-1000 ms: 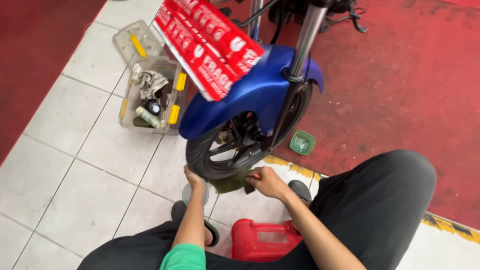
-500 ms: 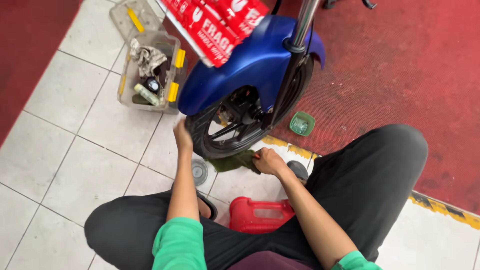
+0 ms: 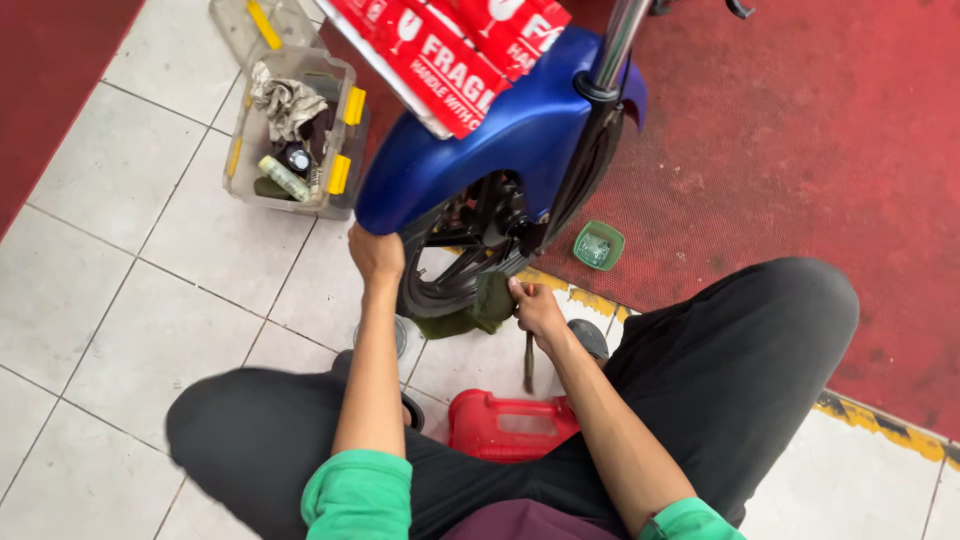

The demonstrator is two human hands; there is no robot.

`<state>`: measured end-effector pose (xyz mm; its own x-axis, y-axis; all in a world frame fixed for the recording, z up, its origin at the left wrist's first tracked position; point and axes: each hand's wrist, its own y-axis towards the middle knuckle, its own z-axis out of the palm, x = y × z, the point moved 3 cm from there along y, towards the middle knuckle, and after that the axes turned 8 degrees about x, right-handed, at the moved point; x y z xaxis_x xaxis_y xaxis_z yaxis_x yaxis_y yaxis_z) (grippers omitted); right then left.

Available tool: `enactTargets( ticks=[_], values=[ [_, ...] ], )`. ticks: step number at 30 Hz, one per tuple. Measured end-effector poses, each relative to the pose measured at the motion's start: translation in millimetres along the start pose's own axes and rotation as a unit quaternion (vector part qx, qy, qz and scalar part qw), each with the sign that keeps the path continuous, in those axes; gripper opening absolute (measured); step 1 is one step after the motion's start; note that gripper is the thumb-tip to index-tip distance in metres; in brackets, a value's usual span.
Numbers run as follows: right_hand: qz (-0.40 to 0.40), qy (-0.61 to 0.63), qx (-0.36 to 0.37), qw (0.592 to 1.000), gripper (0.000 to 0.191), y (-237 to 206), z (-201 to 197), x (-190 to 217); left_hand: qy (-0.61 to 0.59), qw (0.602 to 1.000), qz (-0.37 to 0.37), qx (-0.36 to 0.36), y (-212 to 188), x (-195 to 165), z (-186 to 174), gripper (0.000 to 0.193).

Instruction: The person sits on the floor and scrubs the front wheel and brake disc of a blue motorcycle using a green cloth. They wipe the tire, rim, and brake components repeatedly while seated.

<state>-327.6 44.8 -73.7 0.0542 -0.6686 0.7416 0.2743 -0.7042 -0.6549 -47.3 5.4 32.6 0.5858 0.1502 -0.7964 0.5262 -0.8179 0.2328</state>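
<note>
Head camera looks down on pale floor tiles (image 3: 120, 300) meeting a red mat (image 3: 800, 150). One clear toolbox (image 3: 290, 135) holds a rag and small bottles; one green dish (image 3: 598, 245) sits on the mat; one red canister (image 3: 510, 425) lies by the knees. Left hand (image 3: 376, 255) curls around the black tyre (image 3: 450, 290) under the blue mudguard (image 3: 480, 150). Right hand (image 3: 535, 308) pinches a green cloth (image 3: 470, 310) against the tyre.

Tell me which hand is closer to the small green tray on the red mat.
Right. The right hand is at the green rag under the front tyre, just left of the small green tray. The left hand is on the tyre's far side, farther away.
</note>
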Motion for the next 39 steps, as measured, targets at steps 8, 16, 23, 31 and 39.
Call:
enactTargets(
  ticks=[8,16,23,31,39],
  values=[
    [-0.13,-0.203,-0.055,0.969,0.03,-13.9,33.0,19.9,0.094,0.995,-0.025,0.001,-6.6,-5.1,11.6,0.027],
    [-0.36,-0.549,-0.202,0.727,0.06,-0.7,72.4,103.1,0.066,0.998,-0.006,-0.017,-18.0,-20.2,9.1,0.029],
    [-0.319,-0.672,-0.131,0.655,0.02,41.3,80.0,119.6,-0.008,0.999,0.001,-0.038,-15.2,-37.5,1.0,0.029],
    [-0.179,-0.852,0.037,0.491,0.02,73.5,88.1,129.4,0.047,0.998,0.009,-0.031,-15.7,-34.5,5.7,0.03],
    [-0.184,-0.833,-0.01,0.522,0.021,73.9,101.0,129.7,0.043,0.999,-0.009,-0.018,-11.9,-30.5,7.5,0.033]
  ],
)
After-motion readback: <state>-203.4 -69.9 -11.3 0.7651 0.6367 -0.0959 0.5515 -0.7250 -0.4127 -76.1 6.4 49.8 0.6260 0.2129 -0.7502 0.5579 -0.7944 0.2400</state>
